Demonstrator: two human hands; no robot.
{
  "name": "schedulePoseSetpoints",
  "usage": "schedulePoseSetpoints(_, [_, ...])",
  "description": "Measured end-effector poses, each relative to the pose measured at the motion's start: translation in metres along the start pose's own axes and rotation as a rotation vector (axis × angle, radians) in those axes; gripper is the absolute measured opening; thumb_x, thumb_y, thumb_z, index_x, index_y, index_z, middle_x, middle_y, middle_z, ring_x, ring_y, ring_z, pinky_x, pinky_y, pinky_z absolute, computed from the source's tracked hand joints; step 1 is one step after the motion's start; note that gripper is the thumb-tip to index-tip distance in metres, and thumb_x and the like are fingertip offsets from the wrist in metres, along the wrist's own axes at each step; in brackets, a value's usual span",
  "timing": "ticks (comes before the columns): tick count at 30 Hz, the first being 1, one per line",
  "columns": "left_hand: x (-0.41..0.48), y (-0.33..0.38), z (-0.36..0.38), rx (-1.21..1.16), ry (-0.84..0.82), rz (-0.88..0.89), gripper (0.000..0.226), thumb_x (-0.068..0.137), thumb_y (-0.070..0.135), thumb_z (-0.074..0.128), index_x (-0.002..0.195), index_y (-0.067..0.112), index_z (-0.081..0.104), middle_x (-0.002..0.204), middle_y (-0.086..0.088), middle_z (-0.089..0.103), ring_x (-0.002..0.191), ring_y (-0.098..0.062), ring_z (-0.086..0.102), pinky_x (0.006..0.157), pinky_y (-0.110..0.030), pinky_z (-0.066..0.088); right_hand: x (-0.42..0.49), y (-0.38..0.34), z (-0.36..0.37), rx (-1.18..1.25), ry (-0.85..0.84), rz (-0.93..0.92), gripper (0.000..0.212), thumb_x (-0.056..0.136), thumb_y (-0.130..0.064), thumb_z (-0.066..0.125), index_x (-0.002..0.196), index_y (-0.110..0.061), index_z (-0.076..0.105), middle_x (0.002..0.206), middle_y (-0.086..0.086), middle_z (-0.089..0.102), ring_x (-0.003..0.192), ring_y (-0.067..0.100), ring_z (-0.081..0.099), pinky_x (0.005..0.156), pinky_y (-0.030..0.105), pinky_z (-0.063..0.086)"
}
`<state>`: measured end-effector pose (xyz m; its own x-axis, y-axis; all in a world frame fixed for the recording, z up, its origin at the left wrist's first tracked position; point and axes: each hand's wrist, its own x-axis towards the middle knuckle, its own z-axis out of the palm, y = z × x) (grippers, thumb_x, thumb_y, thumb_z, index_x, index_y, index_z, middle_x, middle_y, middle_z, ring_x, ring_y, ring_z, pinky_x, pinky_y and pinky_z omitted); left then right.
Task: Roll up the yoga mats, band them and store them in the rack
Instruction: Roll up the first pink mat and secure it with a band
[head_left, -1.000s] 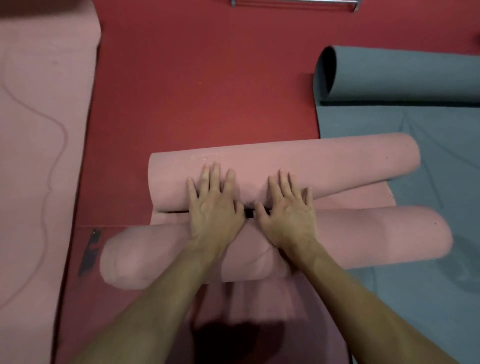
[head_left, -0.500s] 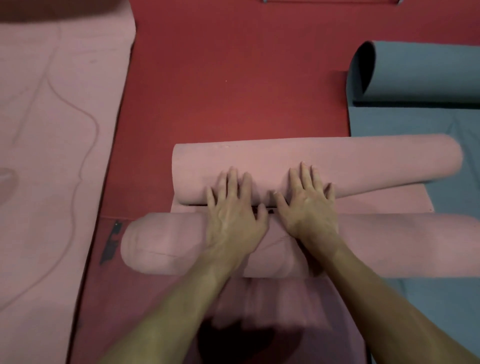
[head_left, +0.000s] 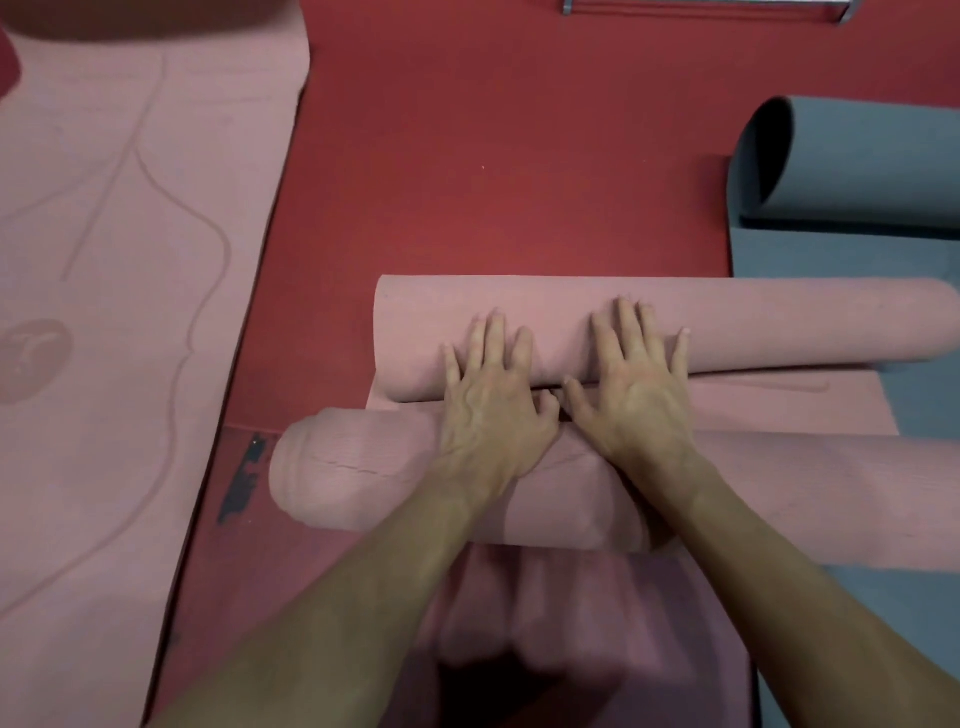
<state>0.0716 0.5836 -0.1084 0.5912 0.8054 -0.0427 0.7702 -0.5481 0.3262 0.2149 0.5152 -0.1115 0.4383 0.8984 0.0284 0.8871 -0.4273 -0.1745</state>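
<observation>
A pink yoga mat lies across the red floor, rolled from both ends into two rolls. The far roll (head_left: 753, 322) and the near roll (head_left: 353, 478) lie side by side, with a flat strip of mat (head_left: 779, 410) between them. My left hand (head_left: 491, 400) and my right hand (head_left: 631, 384) lie flat next to each other, fingers straight, pressing on the far roll, with the heels of the hands over the near roll. Both forearms cross the near roll.
A second pink mat (head_left: 119, 291) lies flat on the left. A grey-blue mat (head_left: 857, 166), part rolled at its far end, lies on the right, and both pink rolls overlap it. A metal bar (head_left: 701, 6) shows at the top edge. Red floor (head_left: 493, 156) lies beyond the rolls.
The view has shifted, so the mats sit further right and lower. My hands have stayed flat on the far roll, and the gap between the two rolls has narrowed slightly.
</observation>
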Motion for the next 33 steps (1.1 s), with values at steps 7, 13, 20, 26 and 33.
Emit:
schedulePoseSetpoints(7, [0.002, -0.001, 0.005, 0.022, 0.139, 0.041, 0.066, 0.1, 0.037, 0.046, 0.16, 0.012, 0.033, 0.172, -0.013, 0.019, 0.161, -0.025, 0.004, 0.129, -0.056, 0.005, 0.014, 0.0, 0.0, 0.013, -0.139, -0.048, 0.076, 0.103, -0.056, 0.041, 0.166, -0.024, 0.014, 0.175, 0.003, -0.002, 0.161, 0.024, -0.009, 0.125, 0.063, -0.007])
schedulePoseSetpoints(13, [0.009, -0.003, 0.002, 0.015, 0.159, 0.061, 0.067, 0.098, 0.037, 0.042, 0.161, 0.014, 0.032, 0.173, -0.008, 0.019, 0.161, -0.021, 0.006, 0.129, -0.056, 0.006, 0.015, 0.0, -0.001, 0.027, -0.113, -0.048, 0.072, 0.105, -0.054, 0.04, 0.166, -0.024, 0.017, 0.175, 0.004, 0.001, 0.161, 0.025, -0.007, 0.124, 0.064, -0.006])
schedulePoseSetpoints(20, [0.031, -0.002, 0.0, -0.017, 0.022, 0.013, 0.073, 0.099, 0.037, 0.046, 0.165, 0.02, 0.02, 0.175, -0.009, 0.003, 0.161, -0.019, -0.005, 0.129, -0.055, -0.002, 0.005, -0.003, -0.012, 0.086, -0.05, -0.042, 0.074, 0.1, -0.055, 0.029, 0.163, -0.015, 0.028, 0.173, 0.01, 0.014, 0.161, 0.026, 0.005, 0.127, 0.062, 0.002])
schedulePoseSetpoints(26, [0.054, -0.002, 0.005, 0.022, 0.062, 0.015, 0.07, 0.097, 0.032, 0.047, 0.162, 0.016, 0.028, 0.172, -0.013, 0.015, 0.16, -0.024, 0.006, 0.129, -0.055, 0.005, -0.011, -0.01, -0.016, 0.002, -0.16, 0.123, 0.07, 0.104, -0.05, 0.033, 0.165, -0.016, 0.021, 0.174, 0.008, 0.011, 0.161, 0.024, 0.004, 0.128, 0.059, -0.001])
schedulePoseSetpoints(33, [0.009, 0.0, -0.004, 0.12, 0.254, 0.043, 0.064, 0.096, 0.043, 0.045, 0.154, 0.015, 0.046, 0.163, -0.013, 0.041, 0.155, -0.029, 0.03, 0.126, -0.061, 0.016, 0.015, -0.006, -0.01, 0.023, -0.162, 0.218, 0.075, 0.101, -0.051, 0.036, 0.165, -0.015, 0.019, 0.175, 0.006, 0.004, 0.161, 0.026, -0.001, 0.129, 0.056, 0.002])
